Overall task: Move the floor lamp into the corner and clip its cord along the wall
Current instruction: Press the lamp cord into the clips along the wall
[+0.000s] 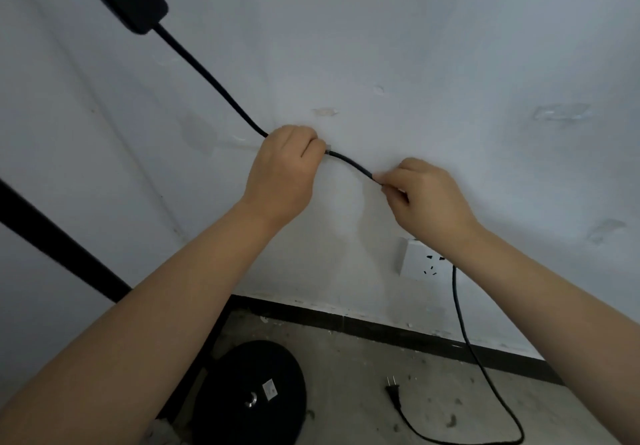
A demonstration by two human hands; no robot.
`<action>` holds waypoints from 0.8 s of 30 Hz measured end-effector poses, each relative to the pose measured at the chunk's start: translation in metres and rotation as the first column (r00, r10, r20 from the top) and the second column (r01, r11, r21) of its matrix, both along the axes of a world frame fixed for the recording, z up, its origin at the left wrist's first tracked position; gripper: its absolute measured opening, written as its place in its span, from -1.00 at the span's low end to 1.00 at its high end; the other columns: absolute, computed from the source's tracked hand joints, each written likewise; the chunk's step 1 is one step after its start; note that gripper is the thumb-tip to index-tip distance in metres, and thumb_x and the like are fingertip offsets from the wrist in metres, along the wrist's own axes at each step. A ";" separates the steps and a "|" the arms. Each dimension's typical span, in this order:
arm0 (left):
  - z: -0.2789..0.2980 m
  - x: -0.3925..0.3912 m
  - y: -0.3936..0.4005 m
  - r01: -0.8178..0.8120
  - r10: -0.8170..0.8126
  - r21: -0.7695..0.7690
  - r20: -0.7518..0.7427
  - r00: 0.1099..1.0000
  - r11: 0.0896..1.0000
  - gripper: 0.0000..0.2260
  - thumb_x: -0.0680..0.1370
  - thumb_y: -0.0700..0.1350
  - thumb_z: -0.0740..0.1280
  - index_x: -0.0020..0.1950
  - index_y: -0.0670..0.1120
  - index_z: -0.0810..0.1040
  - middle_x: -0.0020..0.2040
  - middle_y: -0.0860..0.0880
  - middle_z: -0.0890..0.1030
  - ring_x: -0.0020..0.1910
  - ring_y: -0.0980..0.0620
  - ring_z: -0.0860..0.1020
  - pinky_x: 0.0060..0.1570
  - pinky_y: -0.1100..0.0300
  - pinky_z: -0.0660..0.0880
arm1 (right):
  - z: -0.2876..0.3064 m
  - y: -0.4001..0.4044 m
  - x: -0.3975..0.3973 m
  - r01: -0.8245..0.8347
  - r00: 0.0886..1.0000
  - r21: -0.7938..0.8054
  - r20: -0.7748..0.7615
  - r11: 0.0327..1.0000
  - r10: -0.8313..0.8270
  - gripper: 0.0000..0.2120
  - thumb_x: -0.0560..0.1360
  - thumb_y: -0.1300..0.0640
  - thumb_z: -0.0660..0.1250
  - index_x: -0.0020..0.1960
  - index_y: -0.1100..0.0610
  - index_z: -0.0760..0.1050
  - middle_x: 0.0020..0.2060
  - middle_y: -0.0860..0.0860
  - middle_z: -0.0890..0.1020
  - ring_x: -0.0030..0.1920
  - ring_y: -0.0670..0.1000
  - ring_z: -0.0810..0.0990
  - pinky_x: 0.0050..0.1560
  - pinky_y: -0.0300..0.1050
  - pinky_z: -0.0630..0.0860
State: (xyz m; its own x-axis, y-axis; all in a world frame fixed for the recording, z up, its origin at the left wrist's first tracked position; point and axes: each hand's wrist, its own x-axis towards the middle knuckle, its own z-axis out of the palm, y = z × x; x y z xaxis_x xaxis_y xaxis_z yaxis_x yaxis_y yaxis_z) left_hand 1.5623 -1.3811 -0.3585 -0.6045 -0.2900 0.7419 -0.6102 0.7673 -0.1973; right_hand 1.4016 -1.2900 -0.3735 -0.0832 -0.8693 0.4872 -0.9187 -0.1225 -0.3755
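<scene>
Against the wall (450, 46) your left hand (282, 170) is fisted around the cord (349, 162), pressing it to the plaster where a small pale clip (327, 148) shows at your knuckles; your right hand (427, 198) pinches the same cord between fingertips, just beside and lower. Between the two the cord sags slightly. Up and left it runs to a black block (138, 1). Below your right wrist sits a socket (415, 257), and the cord drops past it to the floor (363, 358), looping to an unplugged plug (393, 387). The lamp's round base (249, 392) stands near the corner, its pole (52, 229) rising left
</scene>
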 end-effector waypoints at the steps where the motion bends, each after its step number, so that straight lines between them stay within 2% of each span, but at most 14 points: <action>1: -0.001 -0.001 0.003 -0.009 0.009 0.012 0.001 1.000 1.000 -0.85 0.27 -0.53 0.29 -0.27 -0.36 0.59 -0.34 -0.29 0.64 -0.37 -0.19 0.61 -0.29 0.06 0.58 | -0.001 0.007 -0.004 -0.027 0.995 0.044 0.097 0.999 0.022 -0.75 0.48 0.32 0.21 0.11 0.22 0.56 -0.15 0.19 0.63 -0.26 -0.01 0.57 -0.21 -0.29 0.44; 2: -0.002 -0.003 0.006 -0.023 0.023 0.024 -0.002 1.000 0.999 -0.84 0.23 -0.53 0.34 -0.26 -0.36 0.59 -0.32 -0.30 0.64 -0.35 -0.20 0.62 -0.26 0.04 0.58 | -0.001 0.015 -0.010 -0.054 0.978 0.111 0.205 0.992 0.030 -0.75 0.48 0.31 0.22 0.12 0.19 0.56 -0.21 0.10 0.63 -0.38 -0.19 0.53 -0.32 -0.50 0.37; 3: -0.002 -0.005 0.009 -0.037 0.038 0.041 -0.004 0.999 0.998 -0.83 0.20 -0.51 0.37 -0.26 -0.36 0.59 -0.31 -0.30 0.64 -0.34 -0.21 0.62 -0.24 0.03 0.58 | -0.001 0.022 -0.018 -0.086 0.945 0.184 0.325 0.979 0.022 -0.76 0.49 0.30 0.23 0.11 0.17 0.57 -0.27 0.02 0.61 -0.49 -0.25 0.49 -0.42 -0.55 0.34; 5: 0.000 -0.013 0.015 -0.021 0.020 0.047 0.008 1.000 0.999 -0.83 0.20 -0.48 0.38 -0.24 -0.35 0.59 -0.28 -0.29 0.65 -0.31 -0.22 0.62 -0.22 0.02 0.57 | 0.003 0.035 -0.035 -0.115 0.864 0.288 0.501 0.951 -0.048 -0.81 0.48 0.26 0.25 0.03 0.14 0.59 -0.42 -0.06 0.56 -0.63 -0.24 0.42 -0.58 -0.54 0.31; 7: 0.003 -0.027 0.022 0.076 -0.078 0.032 0.061 0.995 0.997 -0.88 0.26 -0.43 0.36 -0.23 -0.34 0.60 -0.27 -0.28 0.65 -0.30 -0.21 0.63 -0.21 0.02 0.57 | 0.014 0.047 -0.056 -0.112 0.805 0.337 0.582 0.935 -0.114 -0.88 0.46 0.23 0.29 -0.13 0.14 0.61 -0.56 -0.09 0.54 -0.68 -0.20 0.36 -0.62 -0.48 0.30; 8: 0.004 -0.037 0.027 0.145 -0.146 0.023 0.097 0.984 0.989 -0.91 0.31 -0.38 0.33 -0.23 -0.33 0.60 -0.27 -0.27 0.66 -0.30 -0.20 0.63 -0.21 0.03 0.57 | 0.021 0.053 -0.065 -0.131 0.779 0.351 0.615 0.927 -0.123 -0.87 0.45 0.21 0.31 -0.22 0.12 0.62 -0.62 -0.10 0.53 -0.68 -0.19 0.35 -0.60 -0.47 0.31; 10: 0.005 -0.059 0.036 0.282 -0.283 0.024 0.144 0.948 0.959 -0.86 0.40 -0.28 0.28 -0.24 -0.32 0.61 -0.28 -0.26 0.66 -0.32 -0.19 0.63 -0.23 0.06 0.58 | 0.035 0.065 -0.082 -0.171 0.741 0.361 0.661 0.917 -0.122 -0.74 0.44 0.21 0.31 -0.39 0.02 0.62 -0.65 -0.08 0.52 -0.66 -0.18 0.36 -0.55 -0.45 0.40; 11: 0.006 -0.070 0.041 0.336 -0.338 0.039 0.149 0.929 0.941 -0.85 0.41 -0.28 0.28 -0.25 -0.32 0.61 -0.29 -0.25 0.66 -0.34 -0.18 0.62 -0.26 0.07 0.58 | 0.041 0.071 -0.090 -0.162 0.745 0.359 0.655 0.919 -0.125 -0.68 0.44 0.22 0.31 -0.45 -0.01 0.61 -0.63 -0.08 0.52 -0.65 -0.17 0.38 -0.52 -0.44 0.45; 13: 0.010 -0.090 0.048 0.392 -0.397 0.060 0.114 0.911 0.918 -0.91 0.40 -0.36 0.33 -0.25 -0.35 0.61 -0.30 -0.27 0.66 -0.37 -0.19 0.60 -0.34 0.10 0.59 | 0.050 0.081 -0.104 -0.082 0.798 0.350 0.585 0.933 -0.149 -0.68 0.43 0.20 0.31 -0.45 -0.05 0.58 -0.63 -0.12 0.55 -0.63 -0.18 0.45 -0.50 -0.45 0.47; 16: 0.020 -0.110 0.052 0.382 -0.385 0.069 0.041 0.922 0.922 -0.92 0.36 -0.40 0.33 -0.24 -0.35 0.63 -0.33 -0.27 0.64 -0.38 -0.18 0.59 -0.37 0.14 0.52 | 0.060 0.094 -0.119 0.068 0.862 0.271 0.469 0.960 -0.193 -0.73 0.40 0.15 0.34 -0.42 -0.13 0.54 -0.62 -0.22 0.55 -0.60 -0.23 0.47 -0.46 -0.36 0.46; 17: 0.022 -0.115 0.053 0.386 -0.388 0.059 0.034 0.921 0.921 -0.89 0.37 -0.37 0.30 -0.24 -0.35 0.63 -0.34 -0.27 0.64 -0.39 -0.18 0.59 -0.39 0.15 0.51 | 0.063 0.098 -0.123 0.109 0.870 0.225 0.450 0.968 -0.202 -0.73 0.39 0.14 0.36 -0.43 -0.14 0.54 -0.61 -0.22 0.54 -0.58 -0.24 0.46 -0.45 -0.38 0.45; 19: 0.025 -0.123 0.055 0.393 -0.395 0.052 0.022 0.918 0.918 -0.81 0.40 -0.32 0.25 -0.21 -0.34 0.65 -0.37 -0.27 0.63 -0.43 -0.16 0.59 -0.45 0.15 0.54 | 0.069 0.104 -0.130 0.178 0.891 0.118 0.402 0.977 -0.211 -0.73 0.38 0.14 0.37 -0.44 -0.13 0.53 -0.53 -0.21 0.55 -0.52 -0.29 0.46 -0.47 -0.54 0.36; 21: 0.028 -0.129 0.057 0.379 -0.379 0.074 -0.019 0.925 0.922 -0.79 0.42 -0.32 0.23 -0.16 -0.32 0.66 -0.37 -0.25 0.64 -0.46 -0.14 0.60 -0.52 0.15 0.57 | 0.074 0.105 -0.133 0.222 0.930 0.044 0.292 0.974 -0.225 -0.80 0.39 0.14 0.36 -0.39 -0.02 0.57 -0.46 -0.13 0.53 -0.44 -0.28 0.47 -0.40 -0.57 0.33; 24: 0.031 -0.133 0.057 0.361 -0.358 0.074 -0.053 0.932 0.930 -0.88 0.39 -0.37 0.33 -0.14 -0.26 0.64 -0.38 -0.22 0.65 -0.51 -0.10 0.59 -0.59 0.17 0.56 | 0.079 0.100 -0.130 0.262 0.960 -0.053 0.115 0.964 -0.255 -0.87 0.41 0.16 0.35 -0.25 0.16 0.64 -0.42 0.03 0.53 -0.42 -0.14 0.42 -0.35 -0.37 0.30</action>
State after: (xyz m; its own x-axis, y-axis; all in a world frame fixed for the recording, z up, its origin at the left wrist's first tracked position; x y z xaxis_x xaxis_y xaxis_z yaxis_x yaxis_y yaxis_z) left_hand 1.4290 -1.3244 -0.3273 -0.6511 -0.1185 0.7497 -0.2964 0.9490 -0.1074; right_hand 1.2720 -1.1895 -0.2945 -0.3552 -0.7767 0.5202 -0.8778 0.0857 -0.4714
